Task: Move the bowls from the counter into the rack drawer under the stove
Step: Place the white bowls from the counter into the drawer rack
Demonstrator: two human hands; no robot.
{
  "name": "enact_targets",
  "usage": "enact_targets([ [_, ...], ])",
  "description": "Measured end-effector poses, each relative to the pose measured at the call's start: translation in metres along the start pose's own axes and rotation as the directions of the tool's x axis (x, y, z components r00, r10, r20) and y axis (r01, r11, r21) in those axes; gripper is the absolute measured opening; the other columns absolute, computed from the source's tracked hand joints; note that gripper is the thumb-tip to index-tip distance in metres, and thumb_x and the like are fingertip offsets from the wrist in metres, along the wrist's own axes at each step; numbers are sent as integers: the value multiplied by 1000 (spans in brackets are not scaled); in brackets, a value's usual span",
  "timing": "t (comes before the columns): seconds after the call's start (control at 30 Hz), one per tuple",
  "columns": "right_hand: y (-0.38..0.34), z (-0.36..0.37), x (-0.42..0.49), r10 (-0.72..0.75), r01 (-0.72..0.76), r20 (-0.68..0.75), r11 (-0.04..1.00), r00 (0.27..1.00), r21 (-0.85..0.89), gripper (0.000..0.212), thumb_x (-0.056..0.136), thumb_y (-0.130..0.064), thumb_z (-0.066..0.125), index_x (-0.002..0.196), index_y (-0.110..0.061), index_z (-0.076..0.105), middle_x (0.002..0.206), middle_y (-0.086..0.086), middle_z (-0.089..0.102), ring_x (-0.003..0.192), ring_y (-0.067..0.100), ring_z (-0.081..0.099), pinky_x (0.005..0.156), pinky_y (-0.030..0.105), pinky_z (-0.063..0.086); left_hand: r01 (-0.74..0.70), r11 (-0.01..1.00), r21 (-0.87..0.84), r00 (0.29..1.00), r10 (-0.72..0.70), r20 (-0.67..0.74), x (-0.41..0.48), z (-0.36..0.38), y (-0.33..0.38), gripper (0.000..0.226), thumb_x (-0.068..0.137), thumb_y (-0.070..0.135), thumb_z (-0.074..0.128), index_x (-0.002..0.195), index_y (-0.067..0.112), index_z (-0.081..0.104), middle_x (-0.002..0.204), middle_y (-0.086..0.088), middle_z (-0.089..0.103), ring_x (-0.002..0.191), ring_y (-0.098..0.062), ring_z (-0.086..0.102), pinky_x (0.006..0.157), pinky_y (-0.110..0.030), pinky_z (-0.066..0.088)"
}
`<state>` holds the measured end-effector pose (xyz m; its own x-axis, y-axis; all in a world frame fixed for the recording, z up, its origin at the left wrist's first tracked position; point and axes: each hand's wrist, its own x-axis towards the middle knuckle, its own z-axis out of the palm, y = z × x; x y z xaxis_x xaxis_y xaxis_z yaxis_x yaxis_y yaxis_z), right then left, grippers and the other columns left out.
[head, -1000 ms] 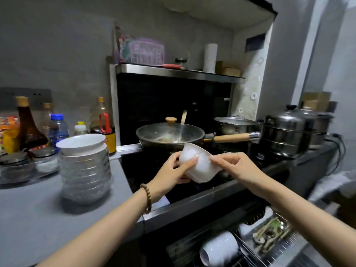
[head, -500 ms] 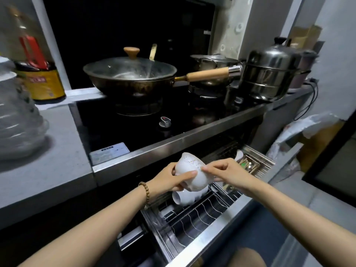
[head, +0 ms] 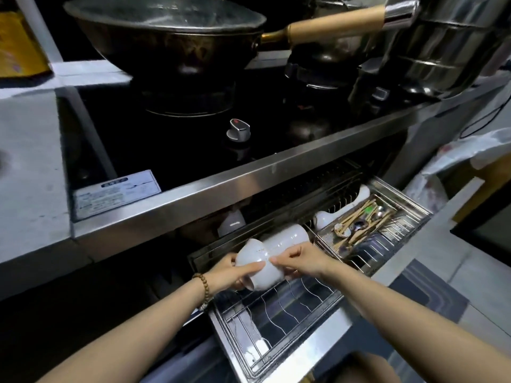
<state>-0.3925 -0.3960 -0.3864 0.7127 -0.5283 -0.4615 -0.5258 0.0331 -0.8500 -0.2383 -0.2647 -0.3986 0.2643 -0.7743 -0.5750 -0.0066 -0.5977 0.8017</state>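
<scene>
A white bowl [head: 255, 262] is held on its side between both hands, low over the wire rack drawer [head: 279, 313] that is pulled out under the stove. My left hand [head: 231, 273] grips its left side, with a bead bracelet on the wrist. My right hand [head: 302, 261] pinches its right side. Right behind it, a row of white bowls [head: 287, 237] lies on its side in the rack. The bowl I hold touches or nearly touches that row.
A cutlery tray [head: 367, 222] with chopsticks and spoons fills the drawer's right half. Above, the steel counter edge [head: 249, 178] overhangs the drawer. A lidded wok [head: 171, 31], a stove knob [head: 238, 129] and steel pots [head: 442, 42] stand on the stove.
Both hands have carried the bowl from above the stove edge down into the open drawer, up against the bowls in the rack. My view has dropped and moved closer.
</scene>
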Motion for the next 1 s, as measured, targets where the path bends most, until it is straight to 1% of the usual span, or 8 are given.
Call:
enact_targets([
  [0.17,12,-1,37,52,-52,15,998,999,-31,27,79,-24,74,58,-11,64,61,8,57,58,15,50,60,23,44,53,998,-27,998,-53,-15,28,-2,-12,32,76,45,72,88,25,51,89,-5,65,82,-20,58,85,-34,51],
  [0.3,22,1,61,104,-104,8,993,994,-55,34,79,-23,75,48,-15,63,48,1,60,43,8,48,50,18,41,121,992,-30,992,-120,24,48,-5,-21,65,39,70,72,81,24,55,94,-7,64,83,-19,52,86,-29,46],
  [0.4,30,3,73,115,-116,-18,993,993,-19,36,79,-20,74,48,-11,60,46,3,58,38,7,45,42,14,37,155,988,30,988,-154,-10,77,-10,-40,114,29,85,67,119,15,57,100,3,67,82,-9,58,80,-19,49],
  [0.5,39,5,81,127,-126,-60,992,990,25,34,79,-18,74,50,-8,60,40,-1,59,34,5,46,41,13,39,175,982,73,985,-175,-9,99,-11,-54,131,30,93,58,138,20,43,112,3,68,93,-8,64,87,-22,52],
  [0.57,45,5,85,129,-126,-79,991,988,37,34,78,-17,75,50,-8,60,39,-2,60,35,4,48,43,14,41,161,984,82,987,-160,-23,102,-9,-53,133,30,95,56,140,21,40,113,2,67,103,-13,64,92,-26,49],
  [0.67,53,3,90,137,-132,-96,990,986,55,32,76,-18,77,50,-8,62,42,0,61,38,8,52,50,19,47,125,989,79,991,-121,-59,99,-2,-47,132,35,90,57,140,12,37,121,-10,63,110,-20,61,78,-18,44],
  [0.77,57,3,95,151,-141,-128,986,980,83,31,75,-17,78,51,-6,62,40,0,60,35,7,52,49,20,48,108,993,50,991,-104,-82,102,2,-44,109,53,82,60,136,13,42,105,-3,64,91,-11,62,66,-14,42],
  [1.0,59,4,99,198,-179,-200,978,960,111,26,71,-18,82,57,-5,63,42,1,62,35,6,55,47,20,50,110,994,8,977,-106,-183,109,10,-50,91,79,56,61,148,16,17,143,-9,44,127,-23,47,93,-24,37],
])
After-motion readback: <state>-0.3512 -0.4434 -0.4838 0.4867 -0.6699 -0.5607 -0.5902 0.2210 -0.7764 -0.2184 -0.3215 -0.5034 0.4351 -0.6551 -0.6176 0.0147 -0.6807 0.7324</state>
